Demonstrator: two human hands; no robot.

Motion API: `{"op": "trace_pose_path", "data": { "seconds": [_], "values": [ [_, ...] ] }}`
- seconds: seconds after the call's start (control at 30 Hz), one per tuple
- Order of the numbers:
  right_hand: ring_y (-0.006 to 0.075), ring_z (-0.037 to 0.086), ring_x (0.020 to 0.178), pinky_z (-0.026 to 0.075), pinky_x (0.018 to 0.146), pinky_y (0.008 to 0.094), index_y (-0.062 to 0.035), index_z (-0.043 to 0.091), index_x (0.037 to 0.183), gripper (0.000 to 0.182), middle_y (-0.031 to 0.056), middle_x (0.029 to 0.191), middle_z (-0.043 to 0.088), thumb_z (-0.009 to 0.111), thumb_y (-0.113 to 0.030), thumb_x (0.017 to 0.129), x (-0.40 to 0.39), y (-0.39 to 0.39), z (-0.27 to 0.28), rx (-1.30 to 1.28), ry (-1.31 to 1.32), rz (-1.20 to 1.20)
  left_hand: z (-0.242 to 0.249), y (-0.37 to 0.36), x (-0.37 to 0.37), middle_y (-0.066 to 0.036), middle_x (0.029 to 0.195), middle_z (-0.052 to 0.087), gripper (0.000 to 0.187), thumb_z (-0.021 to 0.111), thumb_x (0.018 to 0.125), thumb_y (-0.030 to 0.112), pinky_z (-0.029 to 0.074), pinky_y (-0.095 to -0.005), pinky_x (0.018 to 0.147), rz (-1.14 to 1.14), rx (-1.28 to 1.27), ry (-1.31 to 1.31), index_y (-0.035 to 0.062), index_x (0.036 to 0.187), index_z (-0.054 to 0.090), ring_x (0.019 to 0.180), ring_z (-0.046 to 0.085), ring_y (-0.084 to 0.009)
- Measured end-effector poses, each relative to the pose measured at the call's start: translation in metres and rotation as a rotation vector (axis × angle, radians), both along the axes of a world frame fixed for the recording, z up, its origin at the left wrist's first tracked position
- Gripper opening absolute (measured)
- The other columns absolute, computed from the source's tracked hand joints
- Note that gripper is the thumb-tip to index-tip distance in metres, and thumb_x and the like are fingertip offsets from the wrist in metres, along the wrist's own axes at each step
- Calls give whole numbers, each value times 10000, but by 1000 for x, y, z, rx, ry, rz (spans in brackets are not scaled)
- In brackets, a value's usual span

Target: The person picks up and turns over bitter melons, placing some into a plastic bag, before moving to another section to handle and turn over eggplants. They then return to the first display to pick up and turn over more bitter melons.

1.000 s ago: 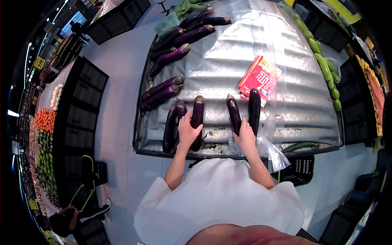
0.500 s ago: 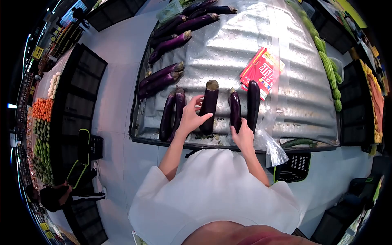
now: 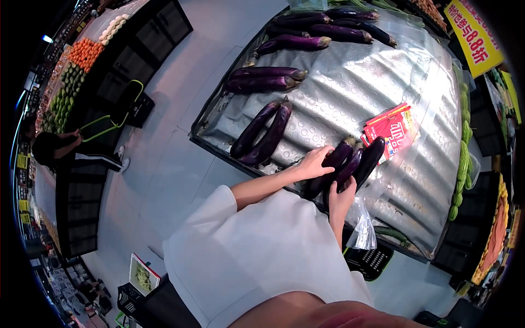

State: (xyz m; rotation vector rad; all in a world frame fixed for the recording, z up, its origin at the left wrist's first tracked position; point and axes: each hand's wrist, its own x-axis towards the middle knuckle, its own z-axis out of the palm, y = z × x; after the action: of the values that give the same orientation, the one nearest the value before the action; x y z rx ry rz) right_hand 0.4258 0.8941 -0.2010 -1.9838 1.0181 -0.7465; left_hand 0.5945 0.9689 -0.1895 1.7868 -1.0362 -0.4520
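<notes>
Three dark purple eggplants lie side by side near the front edge of the silver-covered stand (image 3: 306, 117). My left hand (image 3: 314, 165) is curved against the left eggplant (image 3: 339, 155), its thumb across the skin and its fingers near the stem end. My right hand (image 3: 343, 198) grips the lower part of the middle eggplant (image 3: 349, 168) between thumb and fingers, covering that end. Touching or very close on its right lies the third eggplant (image 3: 372, 158). A pair of eggplants (image 3: 272, 134) rests to the left of my left hand.
More eggplants (image 3: 295, 42) lie along the stand's far left side. Red printed packets (image 3: 391, 130) are just beyond the three eggplants. Clear plastic (image 3: 362, 227) hangs over the front edge, above a black basket (image 3: 369, 262). A person (image 3: 54, 148) stands by the produce shelves at left.
The view has turned and shifted. My left hand and the left eggplant have moved right, closing the gap to the middle one. The middle and right eggplants now lie close together too.
</notes>
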Motion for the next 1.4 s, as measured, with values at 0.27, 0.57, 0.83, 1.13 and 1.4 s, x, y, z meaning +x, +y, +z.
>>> {"op": "trace_pose_path", "data": {
  "seconds": [0.27,0.57,0.83,1.13,1.4],
  "values": [
    [459,320,1434,285,1179,514,18,424,1435,693,271,1523,354,718,-31,809,59,28,33,-359,-84,438,22,26,19,-214,951,734,274,626,938,143,564,-399,769,21,43,98,4,1165,689,864,741,-295],
    [501,221,1481,222,1185,615,20,520,1351,468,229,1569,350,632,-87,909,57,23,0,-554,108,517,27,105,84,-96,1079,579,340,823,749,263,509,-431,812,656,139,-632,73,951,626,1026,575,-308],
    [247,696,984,515,935,354,20,599,1245,296,142,1064,713,590,4,950,36,24,34,48,-134,524,9,95,81,-160,1002,640,649,835,749,335,514,-452,795,663,375,-617,38,1186,459,931,661,-344],
    [308,413,1394,401,1110,396,12,274,1518,898,218,1467,409,815,-127,814,58,37,70,132,-305,728,93,53,28,-236,944,654,744,836,774,431,554,-460,770,246,-22,-52,8,1155,357,854,703,-406],
    [307,610,1096,480,962,396,58,359,1446,768,234,1215,611,772,-246,874,48,21,38,191,-271,228,87,59,63,-152,1066,681,334,736,870,200,478,-461,933,296,-92,-422,44,1147,637,1049,611,-368]
  ]
}}
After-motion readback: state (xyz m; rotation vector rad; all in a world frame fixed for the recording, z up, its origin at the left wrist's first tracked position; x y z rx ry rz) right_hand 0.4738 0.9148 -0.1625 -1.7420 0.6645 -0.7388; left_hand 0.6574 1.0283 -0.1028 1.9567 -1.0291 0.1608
